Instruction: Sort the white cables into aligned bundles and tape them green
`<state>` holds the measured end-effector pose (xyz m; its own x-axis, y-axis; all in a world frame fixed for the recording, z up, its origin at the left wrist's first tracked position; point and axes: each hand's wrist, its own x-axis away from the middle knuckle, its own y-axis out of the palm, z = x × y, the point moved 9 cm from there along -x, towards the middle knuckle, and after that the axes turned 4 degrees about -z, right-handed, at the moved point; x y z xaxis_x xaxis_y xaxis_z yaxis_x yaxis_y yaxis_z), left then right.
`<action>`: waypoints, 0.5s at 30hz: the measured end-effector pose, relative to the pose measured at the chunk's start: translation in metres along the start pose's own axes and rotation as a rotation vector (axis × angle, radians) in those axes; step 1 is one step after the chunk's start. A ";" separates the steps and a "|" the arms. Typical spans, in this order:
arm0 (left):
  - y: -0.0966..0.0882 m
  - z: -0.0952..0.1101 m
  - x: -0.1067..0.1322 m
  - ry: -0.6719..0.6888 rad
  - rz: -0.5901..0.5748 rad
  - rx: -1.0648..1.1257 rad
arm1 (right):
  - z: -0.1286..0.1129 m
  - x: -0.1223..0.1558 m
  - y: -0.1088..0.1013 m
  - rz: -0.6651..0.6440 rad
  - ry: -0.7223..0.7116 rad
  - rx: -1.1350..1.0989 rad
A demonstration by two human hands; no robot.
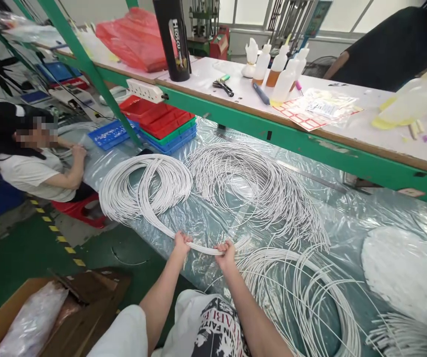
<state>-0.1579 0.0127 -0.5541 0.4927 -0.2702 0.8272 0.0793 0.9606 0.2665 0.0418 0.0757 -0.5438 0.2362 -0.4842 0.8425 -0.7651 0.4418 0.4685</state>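
A bundle of white cables (203, 248) runs through both my hands over the plastic-covered table. My left hand (182, 241) is wrapped round it at the table's near edge. Farther right, close to the bundle's loose ends, my right hand (226, 252) closes on it too. From my left hand the bundle curves up onto a coil of white cables (172, 181). Behind my hands lies a wide, loose heap of white cables (288, 186) with splayed ends. Another loose coil (343, 302) rests beside my right forearm.
A green-edged shelf (243, 121) crosses behind the table, bearing a black bottle (174, 44) and several squeeze bottles (278, 64). Stacked trays (161, 121) stand at the back left. A seated person (31, 153) is at left. An open cardboard box (83, 307) lies below. A white round bundle (402, 272) is right.
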 end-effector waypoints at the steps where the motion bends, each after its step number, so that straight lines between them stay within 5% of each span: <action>1: -0.010 0.004 -0.001 0.016 0.036 -0.007 | 0.008 0.001 -0.004 0.009 0.033 0.016; 9: -0.084 0.042 -0.001 0.103 0.226 -0.123 | 0.053 0.011 -0.031 0.000 0.273 0.206; 15: -0.087 0.058 -0.010 0.146 0.235 -0.240 | 0.037 0.008 0.013 -0.185 0.144 0.293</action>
<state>-0.2196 -0.0720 -0.5572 0.6389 -0.0452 0.7679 0.1423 0.9880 -0.0603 0.0115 0.0495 -0.5411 0.4524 -0.4148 0.7895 -0.8356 0.1123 0.5378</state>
